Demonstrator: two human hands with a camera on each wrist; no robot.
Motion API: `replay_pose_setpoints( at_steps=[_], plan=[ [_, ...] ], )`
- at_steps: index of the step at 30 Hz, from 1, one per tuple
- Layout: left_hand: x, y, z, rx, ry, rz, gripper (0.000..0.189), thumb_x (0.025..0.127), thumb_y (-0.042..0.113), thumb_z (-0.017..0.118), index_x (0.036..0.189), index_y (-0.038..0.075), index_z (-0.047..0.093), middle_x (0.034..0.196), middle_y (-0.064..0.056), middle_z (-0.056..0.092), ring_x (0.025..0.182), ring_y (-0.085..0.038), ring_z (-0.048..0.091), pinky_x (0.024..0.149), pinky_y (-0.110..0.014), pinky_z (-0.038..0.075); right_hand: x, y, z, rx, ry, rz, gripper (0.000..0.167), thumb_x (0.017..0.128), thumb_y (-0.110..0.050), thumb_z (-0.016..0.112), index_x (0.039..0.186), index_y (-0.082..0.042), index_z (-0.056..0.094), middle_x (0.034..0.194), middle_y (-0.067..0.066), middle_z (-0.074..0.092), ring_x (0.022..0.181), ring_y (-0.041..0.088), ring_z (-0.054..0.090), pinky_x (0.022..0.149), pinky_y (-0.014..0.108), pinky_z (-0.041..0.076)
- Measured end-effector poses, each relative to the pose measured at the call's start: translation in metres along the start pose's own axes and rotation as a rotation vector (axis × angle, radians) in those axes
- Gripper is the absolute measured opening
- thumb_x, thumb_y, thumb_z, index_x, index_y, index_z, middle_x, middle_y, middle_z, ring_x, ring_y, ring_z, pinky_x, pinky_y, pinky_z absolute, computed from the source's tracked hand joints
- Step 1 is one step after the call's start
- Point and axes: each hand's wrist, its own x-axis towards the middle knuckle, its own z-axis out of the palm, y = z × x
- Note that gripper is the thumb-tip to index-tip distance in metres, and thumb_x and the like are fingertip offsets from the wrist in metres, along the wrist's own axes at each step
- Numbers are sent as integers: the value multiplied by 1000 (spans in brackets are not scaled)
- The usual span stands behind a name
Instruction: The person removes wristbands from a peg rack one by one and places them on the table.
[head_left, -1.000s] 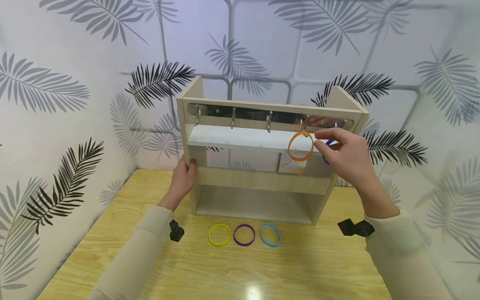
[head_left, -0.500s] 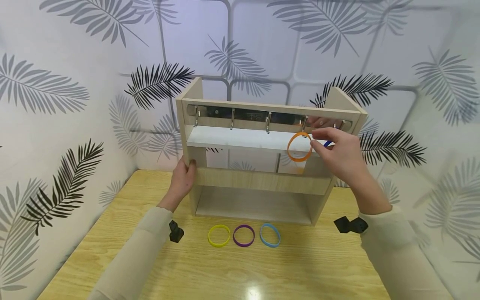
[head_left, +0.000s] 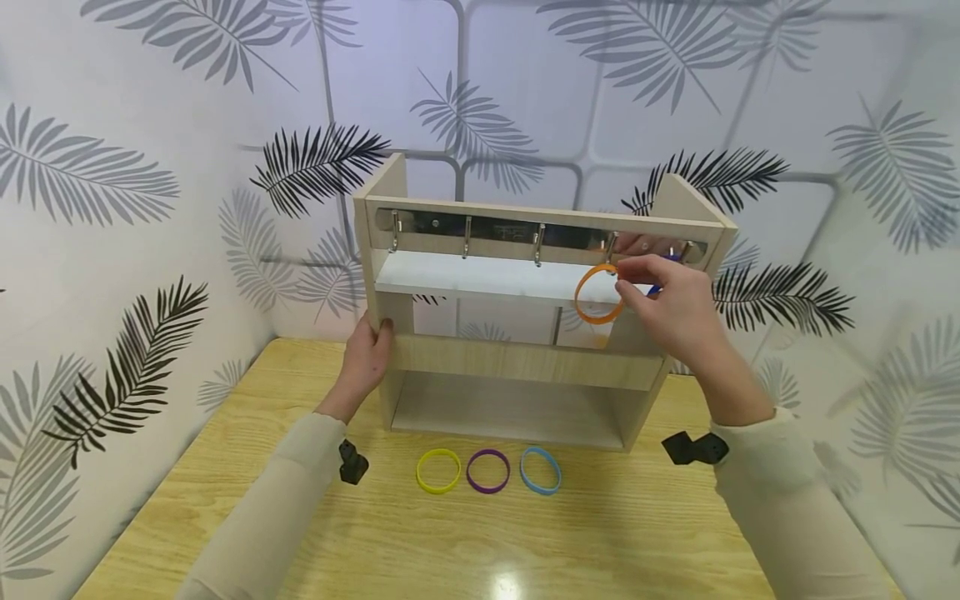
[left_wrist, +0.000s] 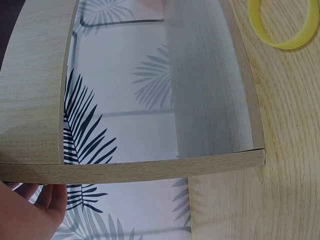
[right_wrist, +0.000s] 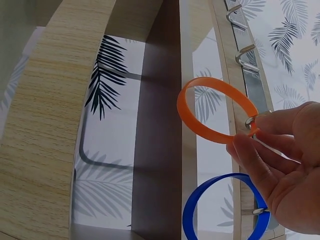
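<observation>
The right hand (head_left: 675, 308) pinches the right rim of an orange band (head_left: 597, 320) between thumb and forefinger, its other fingers bent below. The band stands open in front of the second hook from the right on the wooden rack (head_left: 517, 360). The left hand (head_left: 366, 357) grips the rack's left side panel, thumb at the front and fingers round the outer side.

From the head camera the right hand covers most of a dark blue band (right_wrist: 191, 207) and much of the rightmost hook, and its lower fingers are hard to make out. The left fingers are hidden behind the panel. Whether the orange band is already over its hook cannot be told, since the fingertips crowd that spot.

The right wrist view alone shows the dark blue band clearly, hanging on the rightmost hook, though the bottom edge cuts it off; here the hook tip shows right beside the pinching fingertips. The left wrist view shows the left fingers against the panel's outer face, and just part of the yellow band (head_left: 437, 491). Only the head view takes in the row on the near tabletop (head_left: 450, 542): yellow at left, a purple band (head_left: 488, 489) between, a light blue band (head_left: 546, 492) at right.
</observation>
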Motion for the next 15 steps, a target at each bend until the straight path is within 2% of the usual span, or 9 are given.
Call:
replay_pose_setpoints(
  at_steps=[11, 15],
  plan=[
    [0, 1, 0, -2, 7, 5, 47, 101, 23, 34, 140, -4, 34, 130, -29, 47, 116, -40, 48, 93, -54, 40, 2, 2, 5, -25, 42, -30, 22, 89, -8, 64, 110, -1, 65, 99, 15, 68, 89, 25, 64, 70, 33, 48],
    [0, 1, 0, -8, 1, -1, 46, 101, 23, 34, 139, -4, 35, 128, -28, 48, 112, -39, 50, 90, -54, 42, 1, 2, 6, -23, 34, -39, 22, 89, -9, 64, 109, 0, 66, 96, 16, 69, 83, 24, 64, 67, 21, 45]
  ],
)
